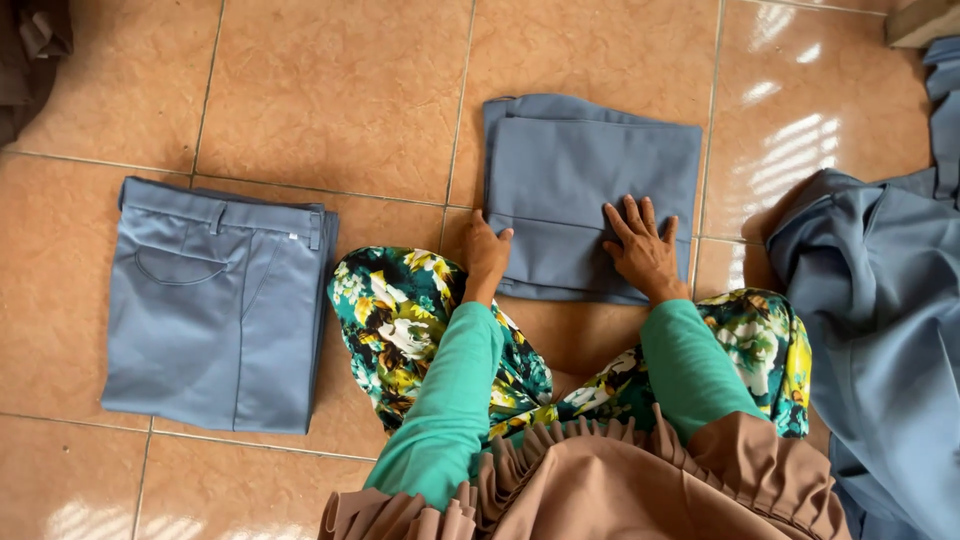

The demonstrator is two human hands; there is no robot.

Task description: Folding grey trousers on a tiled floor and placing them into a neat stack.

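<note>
Both hands are laid on a folded grey-blue garment (590,195) on the tiled floor (330,90): the left hand (486,253) is cupped loosely over its near left edge, the right hand (642,248) pressed flat, fingers spread, grasping nothing. Folded trousers (215,305) are seen at left, loose grey-blue cloth (880,330) at right.
</note>
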